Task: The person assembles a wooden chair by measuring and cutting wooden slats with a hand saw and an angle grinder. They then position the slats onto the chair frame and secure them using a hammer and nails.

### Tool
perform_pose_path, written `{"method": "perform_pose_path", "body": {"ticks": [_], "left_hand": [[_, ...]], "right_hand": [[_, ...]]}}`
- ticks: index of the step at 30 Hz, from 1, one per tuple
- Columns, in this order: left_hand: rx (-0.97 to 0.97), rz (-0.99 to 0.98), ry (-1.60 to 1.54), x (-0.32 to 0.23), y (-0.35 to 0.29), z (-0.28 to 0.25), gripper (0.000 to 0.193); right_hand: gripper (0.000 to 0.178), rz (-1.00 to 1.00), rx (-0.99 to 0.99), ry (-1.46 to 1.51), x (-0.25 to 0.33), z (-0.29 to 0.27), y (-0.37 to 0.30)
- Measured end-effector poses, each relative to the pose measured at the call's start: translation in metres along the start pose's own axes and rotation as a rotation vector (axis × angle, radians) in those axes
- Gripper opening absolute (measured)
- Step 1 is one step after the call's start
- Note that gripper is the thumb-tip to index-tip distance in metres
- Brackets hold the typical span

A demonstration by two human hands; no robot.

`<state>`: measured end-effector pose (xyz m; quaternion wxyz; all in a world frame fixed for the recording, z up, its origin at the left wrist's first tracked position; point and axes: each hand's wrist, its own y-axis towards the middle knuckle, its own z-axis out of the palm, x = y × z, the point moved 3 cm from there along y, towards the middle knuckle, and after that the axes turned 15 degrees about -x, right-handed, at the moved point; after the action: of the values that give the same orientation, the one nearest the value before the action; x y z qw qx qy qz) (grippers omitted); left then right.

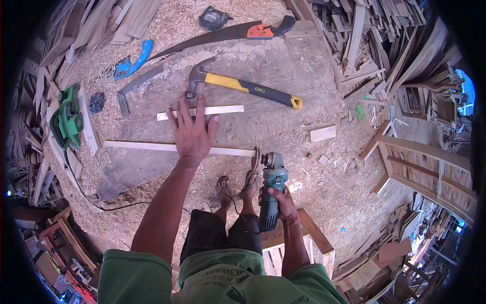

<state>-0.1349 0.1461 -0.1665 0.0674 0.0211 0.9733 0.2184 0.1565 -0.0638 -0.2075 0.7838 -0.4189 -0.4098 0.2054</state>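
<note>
My right hand (284,201) is wrapped round the body of a green angle grinder (272,205). The grinder's thin disc (255,158) stands on edge at the right end of a long, narrow wood strip (136,146); whether it touches the wood I cannot tell. Across that strip lies my left hand (193,134), its fingers spread and stretched away from me. Its fingertips reach over a short wood strip (225,110). Just beyond them is the head of a claw hammer (243,86) with a yellow and black handle.
A worn wooden board (309,66) carries the work. Beyond the hammer lie a handsaw (212,39) and a tape measure (213,19). A blue handle (134,61), a metal square (136,86) and a green electric planer (68,119) are leftward. A wooden frame (425,157) stands right.
</note>
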Motion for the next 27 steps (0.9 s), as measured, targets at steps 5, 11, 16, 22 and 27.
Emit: {"method": "perform_pose_path", "body": {"ticks": [5,11,16,22,27], "left_hand": [[-0.015,0.012,-0.012,0.000,0.000,-0.001,0.069],[-0.040,0.029,-0.021,0.000,0.001,0.000,0.070],[-0.036,0.021,-0.027,0.001,0.001,0.000,0.069],[-0.029,0.019,-0.015,-0.001,0.002,-0.001,0.070],[-0.021,0.005,-0.021,-0.004,0.000,-0.002,0.071]], "right_hand": [[0.045,0.021,0.003,-0.080,-0.003,-0.012,0.005],[0.046,0.011,-0.005,-0.073,-0.003,-0.011,0.007],[0.046,0.010,0.017,-0.060,0.001,-0.005,0.004],[0.046,0.011,0.019,-0.071,0.003,-0.006,0.009],[0.043,0.000,0.037,-0.057,0.003,-0.009,0.014]]}}
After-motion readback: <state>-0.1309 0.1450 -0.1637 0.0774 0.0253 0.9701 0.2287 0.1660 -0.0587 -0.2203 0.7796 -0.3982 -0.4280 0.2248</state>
